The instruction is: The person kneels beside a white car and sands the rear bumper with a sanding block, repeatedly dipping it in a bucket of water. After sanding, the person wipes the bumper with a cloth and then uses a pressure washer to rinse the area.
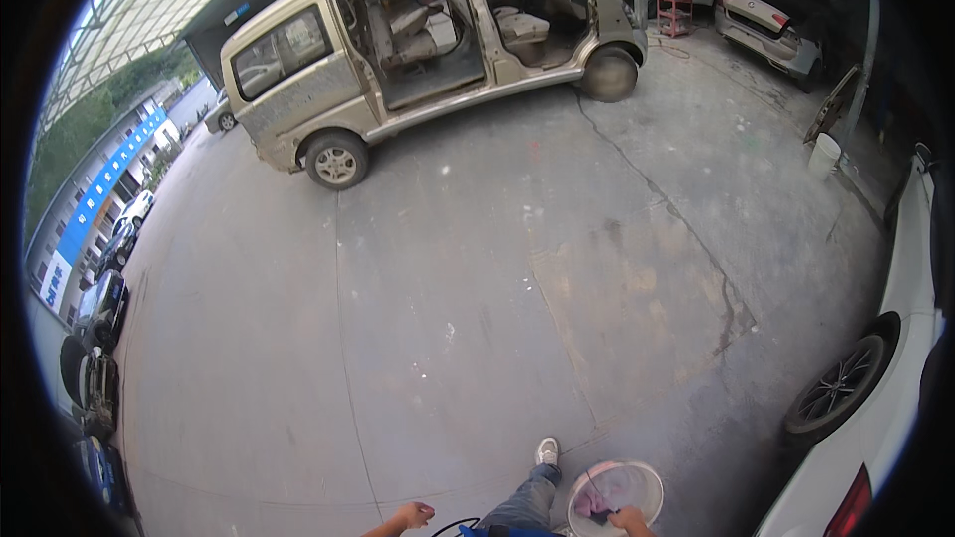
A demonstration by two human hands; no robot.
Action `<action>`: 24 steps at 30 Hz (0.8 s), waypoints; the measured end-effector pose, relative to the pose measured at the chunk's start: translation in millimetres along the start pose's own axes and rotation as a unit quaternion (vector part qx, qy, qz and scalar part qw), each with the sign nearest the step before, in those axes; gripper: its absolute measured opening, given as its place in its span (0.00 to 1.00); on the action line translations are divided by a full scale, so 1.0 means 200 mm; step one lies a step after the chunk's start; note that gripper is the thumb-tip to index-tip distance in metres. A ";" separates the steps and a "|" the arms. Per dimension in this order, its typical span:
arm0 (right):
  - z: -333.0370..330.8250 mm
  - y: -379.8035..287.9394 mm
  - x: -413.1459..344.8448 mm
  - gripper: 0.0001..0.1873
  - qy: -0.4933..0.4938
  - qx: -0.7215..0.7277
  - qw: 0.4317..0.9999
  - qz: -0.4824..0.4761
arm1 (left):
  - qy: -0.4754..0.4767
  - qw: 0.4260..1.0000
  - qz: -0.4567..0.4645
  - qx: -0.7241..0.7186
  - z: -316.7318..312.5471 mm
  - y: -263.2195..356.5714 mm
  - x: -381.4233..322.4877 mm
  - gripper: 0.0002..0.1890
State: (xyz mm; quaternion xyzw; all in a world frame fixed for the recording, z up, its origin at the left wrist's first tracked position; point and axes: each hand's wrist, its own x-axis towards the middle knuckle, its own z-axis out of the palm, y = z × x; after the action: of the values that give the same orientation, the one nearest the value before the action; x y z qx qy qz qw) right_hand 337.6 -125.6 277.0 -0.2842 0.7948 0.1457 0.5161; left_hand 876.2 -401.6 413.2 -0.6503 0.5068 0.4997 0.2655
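Observation:
My right hand [628,519] grips the thin handle of a white plastic bucket [659,479] at the bottom of the view. Inside the bucket a pink cloth [589,498] and something dark lie in what looks like cloudy water. My left hand [415,514] hangs apart from it at the lower edge, with curled fingers; whether it holds anything is unclear. Between the hands, my leg in blue jeans [526,498] reaches forward to a light shoe [547,451] on the concrete floor [448,298]. A black cord or hose [456,524] loops beside my left hand.
Ahead stands a worn beige van [298,108] with its side openings exposed. A white car [895,388] lines the right side. Farther back are a red tool cart [674,17], a damaged white car [768,30], a post [865,67] and a white pail [824,156].

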 end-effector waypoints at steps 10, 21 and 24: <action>-1.08 -0.87 0.16 0.27 0.060 0.119 0.988 -0.078 | 0.044 0.907 -0.003 -0.419 0.00 0.28 0.15 0.18; -2.04 -0.73 0.65 0.25 0.071 0.137 0.976 -0.154 | 0.124 0.948 0.187 -0.226 -0.67 2.48 0.40 0.15; -2.35 -0.60 0.79 0.32 -0.012 0.157 0.968 -0.198 | 0.130 0.946 0.246 -0.166 -0.87 3.25 0.23 0.15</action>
State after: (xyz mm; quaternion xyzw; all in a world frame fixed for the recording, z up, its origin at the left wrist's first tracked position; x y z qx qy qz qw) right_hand 14.6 -516.5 340.9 -0.3497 0.7297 -0.0822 0.5818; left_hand 341.1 -791.5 538.5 -0.5991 0.5914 0.5378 -0.0453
